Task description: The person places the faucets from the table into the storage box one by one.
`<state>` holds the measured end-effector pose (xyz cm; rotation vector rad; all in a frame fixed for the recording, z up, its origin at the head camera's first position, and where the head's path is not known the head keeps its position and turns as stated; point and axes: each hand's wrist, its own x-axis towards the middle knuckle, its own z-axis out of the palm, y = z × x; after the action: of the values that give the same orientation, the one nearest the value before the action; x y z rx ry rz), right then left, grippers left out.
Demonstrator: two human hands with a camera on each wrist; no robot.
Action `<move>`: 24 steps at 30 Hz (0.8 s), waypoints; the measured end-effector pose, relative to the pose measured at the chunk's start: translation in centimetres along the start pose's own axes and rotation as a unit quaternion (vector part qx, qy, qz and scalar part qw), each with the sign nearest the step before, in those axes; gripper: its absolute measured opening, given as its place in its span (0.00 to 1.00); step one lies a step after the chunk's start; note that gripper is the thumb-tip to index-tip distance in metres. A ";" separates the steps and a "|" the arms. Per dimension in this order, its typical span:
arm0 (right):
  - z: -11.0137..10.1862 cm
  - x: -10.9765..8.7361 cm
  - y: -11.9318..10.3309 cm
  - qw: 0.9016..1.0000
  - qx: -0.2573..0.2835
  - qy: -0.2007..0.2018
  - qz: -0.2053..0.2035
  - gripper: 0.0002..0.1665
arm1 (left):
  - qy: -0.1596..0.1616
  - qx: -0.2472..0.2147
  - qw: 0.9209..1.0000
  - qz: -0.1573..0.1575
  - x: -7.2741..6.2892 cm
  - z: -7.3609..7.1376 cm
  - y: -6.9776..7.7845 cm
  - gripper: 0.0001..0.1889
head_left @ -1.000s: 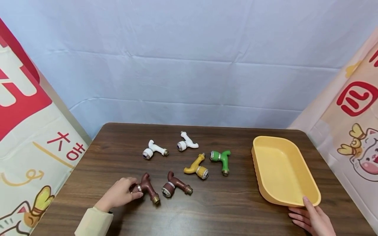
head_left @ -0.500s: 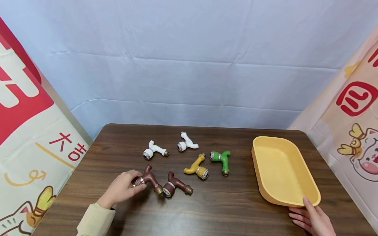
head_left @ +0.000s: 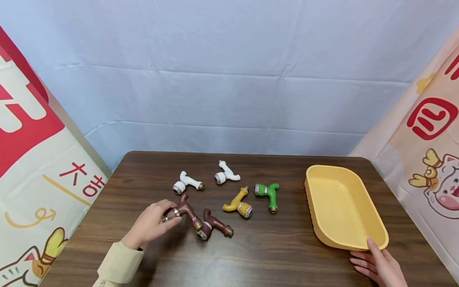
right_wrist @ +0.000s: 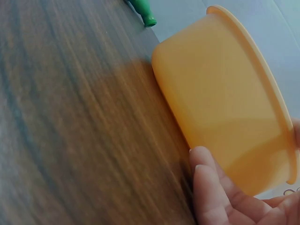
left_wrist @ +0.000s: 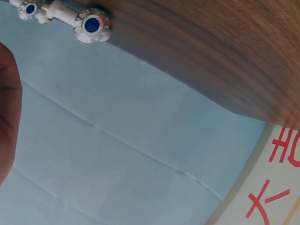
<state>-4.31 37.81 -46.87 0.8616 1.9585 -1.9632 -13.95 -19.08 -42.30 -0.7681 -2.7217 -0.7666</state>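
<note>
My left hand [head_left: 152, 223] pinches the knurled handle of a brown tap [head_left: 184, 208], slightly above the table, its brass threaded end pointing right. That end overlaps the handle of a second brown tap [head_left: 216, 223] lying beside it; whether they touch I cannot tell. Only the edge of the left hand [left_wrist: 8, 112] shows in the left wrist view, and the tap it holds is hidden there. At the right, my right hand [head_left: 381, 265] grips the near corner of a yellow tray [head_left: 344, 211], thumb over the rim, fingers against the outside wall [right_wrist: 215, 103].
Two white taps [head_left: 188, 182] [head_left: 227, 173] lie farther back, behind the brown ones. A yellow tap [head_left: 238, 203] and a green tap [head_left: 268, 194] lie mid-table, left of the tray. A pale cloth [head_left: 229, 79] hangs behind the wooden table [head_left: 279, 255].
The left hand has lifted the brown tap and moved it a little right and away, toward the other brown tap. The right hand and tray have stayed in place.
</note>
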 end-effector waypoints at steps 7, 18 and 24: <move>-0.1 0.1 0.2 1.000 0.001 0.002 -0.002 0.41 | 0.007 0.001 1.000 0.000 0.6 -0.2 0.5 0.09; -0.1 0.1 0.2 1.000 0.002 0.004 -0.001 0.40 | 0.013 -0.008 1.000 0.011 1.3 -0.2 1.0 0.10; -0.2 0.2 0.3 1.000 0.003 0.005 -0.003 0.39 | 0.021 -0.017 0.999 0.022 1.8 -0.1 1.2 0.11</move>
<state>-4.23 38.01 -47.25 0.8705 1.9635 -1.9722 -14.79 -17.48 -41.07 -0.8076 -2.6527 -0.8119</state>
